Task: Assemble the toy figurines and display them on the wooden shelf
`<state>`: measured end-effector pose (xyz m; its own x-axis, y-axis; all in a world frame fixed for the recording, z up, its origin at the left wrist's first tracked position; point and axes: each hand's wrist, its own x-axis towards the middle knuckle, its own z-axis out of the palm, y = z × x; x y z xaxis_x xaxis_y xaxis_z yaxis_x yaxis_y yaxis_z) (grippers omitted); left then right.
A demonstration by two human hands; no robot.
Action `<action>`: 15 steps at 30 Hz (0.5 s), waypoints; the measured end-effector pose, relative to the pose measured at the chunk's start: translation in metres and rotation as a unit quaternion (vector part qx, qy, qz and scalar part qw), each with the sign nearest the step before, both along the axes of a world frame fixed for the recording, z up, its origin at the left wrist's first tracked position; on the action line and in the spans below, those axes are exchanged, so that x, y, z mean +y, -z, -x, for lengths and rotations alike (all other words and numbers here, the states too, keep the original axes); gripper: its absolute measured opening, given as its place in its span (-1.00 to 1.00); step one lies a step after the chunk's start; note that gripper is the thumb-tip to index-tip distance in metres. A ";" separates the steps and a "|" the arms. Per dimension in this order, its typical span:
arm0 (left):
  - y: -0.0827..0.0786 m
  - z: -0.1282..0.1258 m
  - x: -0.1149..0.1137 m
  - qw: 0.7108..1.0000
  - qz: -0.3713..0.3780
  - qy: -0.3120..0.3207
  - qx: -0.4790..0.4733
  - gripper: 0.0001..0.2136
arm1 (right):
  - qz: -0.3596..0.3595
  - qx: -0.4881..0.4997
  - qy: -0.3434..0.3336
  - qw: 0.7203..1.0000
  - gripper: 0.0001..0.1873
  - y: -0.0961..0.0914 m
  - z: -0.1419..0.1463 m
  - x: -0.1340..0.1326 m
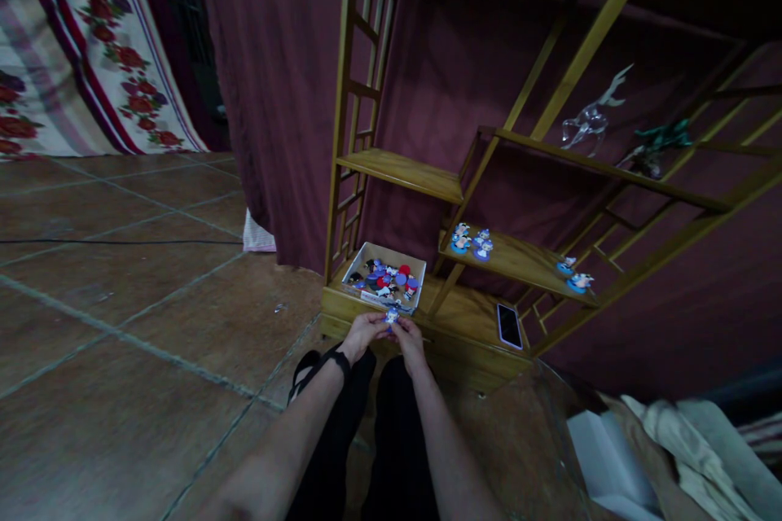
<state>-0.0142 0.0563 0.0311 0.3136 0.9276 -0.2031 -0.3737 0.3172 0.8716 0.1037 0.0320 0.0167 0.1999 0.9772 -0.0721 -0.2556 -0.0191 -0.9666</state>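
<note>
My left hand (365, 333) and my right hand (410, 339) meet in front of me, fingers pinched together on one small blue and white figurine (392, 315). Just beyond them an open cardboard box (384, 253) rests on the lowest board of a wooden shelf unit (403, 170). The box holds several small colourful figurines. A few similar figurines (472, 241) stand on the middle shelf, and two more figurines (574, 274) sit farther right on it.
A phone (509, 325) lies on the bottom board, right of the box. A glass deer (591, 119) and a dark green ornament (656, 143) stand on the upper shelf. Dark red curtain behind, tiled floor to the left, white box and cloth at lower right.
</note>
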 end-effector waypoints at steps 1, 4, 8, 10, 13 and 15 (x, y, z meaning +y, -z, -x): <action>0.001 0.000 0.000 1.000 -0.003 -0.001 0.003 -0.65 | -0.002 0.001 0.002 1.000 -0.68 0.000 0.000 0.000; 0.002 -0.002 0.000 0.999 -0.021 -0.013 0.020 -0.67 | 0.002 -0.011 0.008 1.000 -0.71 0.001 0.002 0.001; 0.003 -0.004 -0.002 0.998 -0.048 -0.032 0.031 -0.69 | 0.002 -0.036 0.022 0.999 -0.71 0.001 0.003 0.001; 0.003 -0.005 -0.002 0.997 -0.062 -0.037 0.021 -0.66 | -0.007 -0.038 0.026 0.999 -0.69 0.002 0.003 0.001; 0.003 -0.004 -0.003 0.996 -0.076 -0.049 -0.010 -0.58 | -0.032 -0.050 0.025 0.998 -0.66 0.005 0.001 0.001; 0.002 -0.004 -0.003 0.995 -0.078 -0.053 -0.024 -0.57 | -0.053 -0.072 0.027 0.996 -0.66 0.007 0.000 0.001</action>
<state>-0.0105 0.0529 0.0292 0.2177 0.9752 -0.0407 -0.4395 0.1352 0.8880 0.1039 0.0331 0.0096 0.2536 0.9652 0.0644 -0.1128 0.0956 -0.9890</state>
